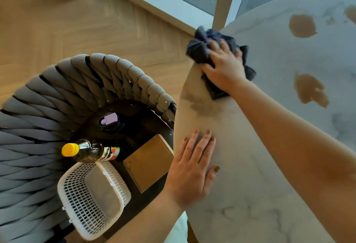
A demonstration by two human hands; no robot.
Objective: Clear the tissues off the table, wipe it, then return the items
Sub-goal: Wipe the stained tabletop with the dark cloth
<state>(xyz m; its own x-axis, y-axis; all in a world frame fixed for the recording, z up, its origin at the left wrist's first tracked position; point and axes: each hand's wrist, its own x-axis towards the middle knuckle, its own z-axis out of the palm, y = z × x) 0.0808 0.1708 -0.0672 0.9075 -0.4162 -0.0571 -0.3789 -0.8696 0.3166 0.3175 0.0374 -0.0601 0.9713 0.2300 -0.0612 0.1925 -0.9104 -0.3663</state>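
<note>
My right hand [224, 64] lies on a dark blue cloth [204, 49], fingers curled over its bunched folds and palm pressing it to the marble-patterned table [269, 165] near the far left edge; the cloth spills a little past the rim toward the window frame [221, 2]. My left hand [192, 169] rests flat on the near edge of the same top, fingers straight and spread, holding nothing, serving only as a brace. No tissues are visible on the part of the table in view, so I judge the step in hand to be the wipe. Two brown patches [302, 26] [310, 90] lie to the right of the cloth, with a third partly visible at the upper right corner; whether these are spills or part of the stone's pattern I cannot tell, but they are where I would take the cloth next. To do this well I should flatten the bunched cloth so that more of it meets the surface, keep the pressure even through the palm, and draw strokes inward from the rim so that nothing is pushed onto the floor. The items to return wait on the woven grey chair [48, 108] just beside the table: a dark sauce bottle [90, 150] with a yellow cap, a cardboard box [148, 162], a white mesh basket [92, 198] and a dark bottle with a lilac lid [109, 121].
</note>
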